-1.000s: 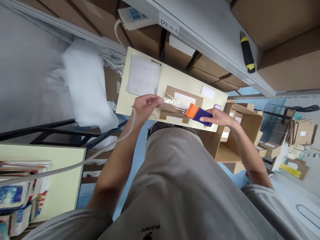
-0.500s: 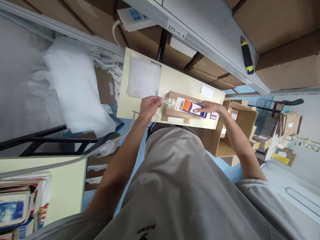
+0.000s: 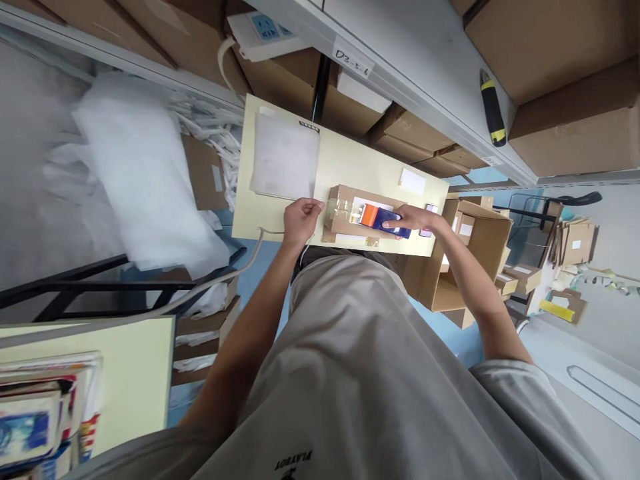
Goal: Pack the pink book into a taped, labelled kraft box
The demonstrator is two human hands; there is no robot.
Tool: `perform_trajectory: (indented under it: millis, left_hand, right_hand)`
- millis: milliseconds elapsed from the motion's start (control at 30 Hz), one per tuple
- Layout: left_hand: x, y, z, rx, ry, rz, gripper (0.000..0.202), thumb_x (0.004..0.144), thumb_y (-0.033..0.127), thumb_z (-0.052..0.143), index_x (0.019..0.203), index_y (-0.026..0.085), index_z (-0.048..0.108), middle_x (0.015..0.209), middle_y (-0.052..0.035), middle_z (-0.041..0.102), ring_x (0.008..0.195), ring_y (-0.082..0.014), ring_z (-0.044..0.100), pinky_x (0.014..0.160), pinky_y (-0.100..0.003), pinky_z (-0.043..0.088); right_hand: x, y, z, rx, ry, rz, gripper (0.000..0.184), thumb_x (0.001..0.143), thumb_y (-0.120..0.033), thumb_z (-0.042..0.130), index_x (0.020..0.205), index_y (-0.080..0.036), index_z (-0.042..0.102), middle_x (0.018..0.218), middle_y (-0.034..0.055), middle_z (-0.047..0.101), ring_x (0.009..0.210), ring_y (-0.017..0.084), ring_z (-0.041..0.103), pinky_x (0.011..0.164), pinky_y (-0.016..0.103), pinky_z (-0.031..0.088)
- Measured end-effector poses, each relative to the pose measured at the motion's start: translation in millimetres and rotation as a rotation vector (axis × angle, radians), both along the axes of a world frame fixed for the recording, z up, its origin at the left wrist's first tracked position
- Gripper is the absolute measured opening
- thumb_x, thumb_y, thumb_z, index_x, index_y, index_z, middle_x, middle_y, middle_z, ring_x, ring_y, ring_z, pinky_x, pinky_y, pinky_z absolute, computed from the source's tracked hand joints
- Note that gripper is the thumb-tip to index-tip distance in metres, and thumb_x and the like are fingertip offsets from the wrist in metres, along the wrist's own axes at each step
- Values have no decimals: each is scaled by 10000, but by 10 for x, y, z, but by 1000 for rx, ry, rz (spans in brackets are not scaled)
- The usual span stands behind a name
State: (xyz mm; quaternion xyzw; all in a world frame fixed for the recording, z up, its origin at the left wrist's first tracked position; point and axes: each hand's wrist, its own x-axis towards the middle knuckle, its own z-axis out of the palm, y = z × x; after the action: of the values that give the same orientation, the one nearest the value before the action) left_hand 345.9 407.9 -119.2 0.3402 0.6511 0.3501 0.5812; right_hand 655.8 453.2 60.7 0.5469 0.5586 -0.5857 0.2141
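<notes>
A long cardboard box [image 3: 370,193] lies on the cream tabletop [image 3: 280,213] in front of me. Clear tape [image 3: 341,205] covers its left end, and a white label [image 3: 357,205] shows on top. My right hand [image 3: 416,217] is wrapped around a blue and orange tape dispenser [image 3: 373,216], held over the top of the box. My left hand [image 3: 301,221] is just off the box's left end with thumb and fingers pinched together. What sits in that pinch, if anything, is too small to make out.
A stack of white sheets [image 3: 285,157] lies at the table's left, a phone [image 3: 427,219] at its right. An open carton [image 3: 480,257] stands beyond the right edge. The shelf behind carries a power strip [image 3: 263,33] and a black-and-yellow cutter [image 3: 493,110]. A grey cable [image 3: 210,283] hangs at left.
The tape strip stretched between my left fingers and the box no longer shows taut. The dispenser has turned slightly and shifted a little left, with my right hand around it.
</notes>
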Motion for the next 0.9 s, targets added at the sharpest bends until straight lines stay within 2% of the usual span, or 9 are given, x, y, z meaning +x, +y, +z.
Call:
perform_trajectory:
  millis: [133,267,333,433,500,667,800,900]
  left_hand:
    - [172,-61,-142,54,47,31,98,882,302,758,893,208,731,900,-58,810,886,-227,771,911,-350,636]
    - [345,-111,-240,5,-26,58,142,912,340,763,919,205,722,921,-71,797,943,-233,779,940,-345,633]
    - [355,-105,-247,-22,-17,57,215,913,381,808,996,193,748,998,-91,808,961,-229,775,940,-341,626]
    - [296,-61,-156,-2,104,87,398,866,412,894,1178,193,782,1091,-100,812,902,-204,744,873,-324,607]
    - [272,-27,-28,59,160,87,403,882,420,883,1205,196,798,1032,-78,812,863,-199,729,824,-311,591]
    - [395,0,301,109,218,8,197,879,366,859,966,194,818,820,-38,784,750,-199,702,728,-310,555]
    - [503,-42,390,93,310,31,143,883,333,850,903,199,806,857,-46,809,729,-193,667,737,-321,549]
    - [541,-91,410,94,417,30,103,899,293,827,890,192,806,905,-51,812,739,-190,642,790,-333,550]
  right_hand:
    - [-20,8,-12,-52,10,-2,809,783,-1012,719,768,-204,690,711,42,740,662,182,627,660,299,485]
    - [3,19,-47,-13,-11,-5,817,746,-1025,741,742,-213,654,667,15,683,635,165,579,625,293,427]
    - [22,27,-66,-7,1,9,819,762,-1025,727,737,-211,646,659,6,659,626,152,541,627,293,414]
    - [43,38,-83,-2,3,34,808,799,-1011,721,721,-213,622,640,-9,608,619,138,486,629,294,401]
    - [50,44,-91,4,1,43,781,833,-977,737,722,-216,603,643,-20,573,628,135,474,636,292,397]
    - [44,87,-143,23,-28,91,729,892,-889,767,688,-222,556,646,-37,509,635,131,452,651,296,396]
    - [13,172,-189,7,7,157,668,948,-801,776,698,-202,615,680,-13,574,681,147,504,691,300,414]
    - [97,239,-130,16,15,194,628,929,-791,812,805,-182,724,732,18,690,720,174,596,716,300,443]
